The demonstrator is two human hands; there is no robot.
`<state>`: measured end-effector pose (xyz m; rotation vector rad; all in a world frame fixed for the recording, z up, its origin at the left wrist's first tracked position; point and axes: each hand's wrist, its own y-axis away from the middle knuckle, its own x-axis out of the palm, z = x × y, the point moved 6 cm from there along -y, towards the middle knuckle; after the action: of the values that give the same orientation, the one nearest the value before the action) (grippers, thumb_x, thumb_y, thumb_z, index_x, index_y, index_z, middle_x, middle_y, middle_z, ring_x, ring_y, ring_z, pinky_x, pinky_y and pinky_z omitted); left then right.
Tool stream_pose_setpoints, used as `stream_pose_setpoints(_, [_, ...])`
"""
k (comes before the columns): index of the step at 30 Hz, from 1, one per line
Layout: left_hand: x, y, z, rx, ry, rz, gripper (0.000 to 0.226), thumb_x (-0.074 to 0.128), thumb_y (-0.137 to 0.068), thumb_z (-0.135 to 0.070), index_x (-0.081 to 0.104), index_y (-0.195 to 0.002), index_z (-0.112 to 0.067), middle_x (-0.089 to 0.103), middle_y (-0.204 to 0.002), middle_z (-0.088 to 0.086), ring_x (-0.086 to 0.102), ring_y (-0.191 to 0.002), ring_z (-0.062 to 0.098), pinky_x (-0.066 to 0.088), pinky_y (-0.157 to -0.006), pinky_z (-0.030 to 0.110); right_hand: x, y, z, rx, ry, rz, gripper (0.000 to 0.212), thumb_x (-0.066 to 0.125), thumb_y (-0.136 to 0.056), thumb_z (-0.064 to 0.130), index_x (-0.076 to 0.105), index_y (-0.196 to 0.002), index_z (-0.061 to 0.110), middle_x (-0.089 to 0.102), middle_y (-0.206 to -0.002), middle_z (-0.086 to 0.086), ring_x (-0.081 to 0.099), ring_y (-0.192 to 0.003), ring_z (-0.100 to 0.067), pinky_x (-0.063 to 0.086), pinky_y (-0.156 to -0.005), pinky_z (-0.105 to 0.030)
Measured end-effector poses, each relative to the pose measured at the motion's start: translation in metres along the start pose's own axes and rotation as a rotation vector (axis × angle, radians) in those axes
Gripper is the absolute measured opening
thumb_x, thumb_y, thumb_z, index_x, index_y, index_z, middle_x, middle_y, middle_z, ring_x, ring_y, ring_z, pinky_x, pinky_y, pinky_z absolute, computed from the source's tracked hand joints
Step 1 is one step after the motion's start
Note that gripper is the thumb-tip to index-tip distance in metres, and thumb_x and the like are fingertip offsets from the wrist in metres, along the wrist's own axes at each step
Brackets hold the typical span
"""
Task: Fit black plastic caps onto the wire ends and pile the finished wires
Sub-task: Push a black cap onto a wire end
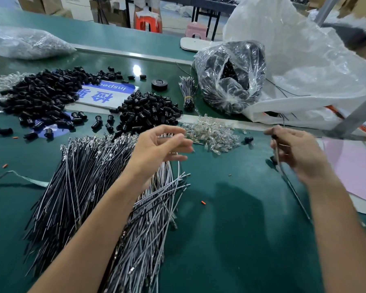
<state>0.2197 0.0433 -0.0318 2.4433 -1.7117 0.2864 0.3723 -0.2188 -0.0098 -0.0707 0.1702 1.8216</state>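
The right hand [300,153] pinches a thin, grey, black-tipped wire [294,191]; the left hand [163,149] hovers loosely open.

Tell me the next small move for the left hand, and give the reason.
Probably reach the left hand forward to the nearer heap of black caps and pinch one. It hovers over the loose wires with nothing visibly held, while the right hand grips a thin wire; whether that wire's end already bears a cap is too blurred to tell.
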Motion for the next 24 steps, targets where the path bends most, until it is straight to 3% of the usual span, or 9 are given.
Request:
stream_pose_setpoints(3, [-0.023, 0.001, -0.009, 0.085, 0.061, -0.229, 0.014, 0.057, -0.094, -0.005, 0.065, -0.106, -0.008, 0.076, -0.088, 0.009, 0.074, -0.081, 0.024, 0.059, -0.065, 0.027, -0.034, -0.013, -0.009, -0.002, 0.449, -0.040, 0.021, 0.060, -0.096, 0.022, 0.072, -0.094, 0.005, 0.057, -0.057, -0.001, 0.040, -0.037, -0.003, 0.034, -0.040, -0.014])
stream_pose_setpoints(6, [-0.037, 0.003, -0.018, 0.166, 0.048, -0.369, 0.013, 0.056, -0.096, -0.003, 0.064, -0.105, -0.008, 0.076, -0.086, 0.007, 0.074, -0.080, 0.024, 0.059, -0.065, 0.027, -0.037, -0.018, -0.016, -0.034, 0.906, -0.040, 0.021, 0.065, -0.092, 0.032, 0.075, -0.091, 0.013, 0.065, -0.058, 0.003, 0.050, -0.044, -0.003, 0.039, -0.054, -0.020])
stream_pose_setpoints(9, [-0.040, 0.004, -0.025, 0.186, -0.032, -0.413, 0.012, 0.060, -0.094, -0.003, 0.065, -0.101, -0.011, 0.076, -0.085, 0.005, 0.074, -0.079, 0.020, 0.059, -0.065, 0.026, -0.028, -0.019, -0.016, -0.090, 1.113, -0.081, 0.031, 0.067, -0.090, 0.038, 0.075, -0.105, 0.011, 0.071, -0.083, -0.010, 0.058, -0.072, -0.018, 0.043, -0.074, -0.028])
stream_pose_setpoints(11, [-0.041, 0.004, -0.029, 0.175, -0.180, -0.397, 0.013, 0.064, -0.091, -0.004, 0.067, -0.096, -0.015, 0.076, -0.087, 0.004, 0.073, -0.078, 0.018, 0.058, -0.065, 0.023, -0.020, -0.014, -0.007, -0.169, 1.186, -0.159, 0.036, 0.066, -0.090, 0.039, 0.072, -0.112, 0.011, 0.064, -0.106, -0.019, 0.058, -0.092, -0.031, 0.044, -0.087, -0.037])
stream_pose_setpoints(14, [-0.049, 0.004, -0.035, 0.155, -0.492, -0.392, 0.018, 0.071, -0.086, -0.008, 0.070, -0.086, -0.026, 0.075, -0.084, -0.002, 0.070, -0.075, 0.010, 0.056, -0.069, 0.022, 0.010, 0.002, 0.012, -0.326, 1.143, -0.197, 0.024, 0.066, -0.091, 0.030, 0.074, -0.106, 0.013, 0.061, -0.105, -0.018, 0.058, -0.093, -0.031, 0.042, -0.085, -0.034])
stream_pose_setpoints(17, [-0.063, 0.007, -0.044, 0.133, -0.734, -0.409, 0.017, 0.075, -0.084, -0.013, 0.073, -0.080, -0.030, 0.071, -0.076, -0.013, 0.061, -0.064, -0.005, 0.047, -0.062, 0.011, 0.066, 0.027, 0.018, -0.453, 0.944, -0.014, 0.012, 0.069, -0.089, 0.020, 0.077, -0.092, 0.011, 0.073, -0.086, -0.006, 0.062, -0.073, -0.008, 0.042, -0.071, -0.019])
stream_pose_setpoints(19, [-0.072, 0.012, -0.049, 0.130, -0.825, -0.435, 0.016, 0.075, -0.083, -0.014, 0.073, -0.079, -0.029, 0.070, -0.074, -0.013, 0.061, -0.065, -0.002, 0.045, -0.061, 0.013, 0.111, 0.047, 0.014, -0.486, 0.780, 0.162, 0.007, 0.071, -0.088, 0.015, 0.077, -0.089, 0.012, 0.070, -0.076, 0.005, 0.056, -0.061, 0.009, 0.038, -0.063, -0.005])
stream_pose_setpoints(22, [-0.082, 0.018, -0.054, 0.091, -0.910, -0.457, 0.017, 0.074, -0.083, -0.013, 0.072, -0.078, -0.030, 0.070, -0.076, -0.008, 0.063, -0.070, 0.007, 0.050, -0.072, 0.024, 0.175, 0.070, 0.000, -0.497, 0.643, 0.414, 0.012, 0.070, -0.088, 0.010, 0.076, -0.097, 0.015, 0.065, -0.083, 0.012, 0.054, -0.063, 0.008, 0.040, -0.065, -0.004])
stream_pose_setpoints(24, [-0.088, 0.021, -0.055, 0.055, -0.972, -0.458, 0.018, 0.073, -0.084, -0.013, 0.071, -0.078, -0.029, 0.071, -0.078, -0.004, 0.064, -0.074, 0.011, 0.048, -0.076, 0.026, 0.205, 0.078, -0.008, -0.519, 0.640, 0.503, 0.016, 0.069, -0.089, 0.010, 0.075, -0.102, 0.016, 0.061, -0.091, 0.009, 0.053, -0.070, 0.002, 0.046, -0.071, -0.012])
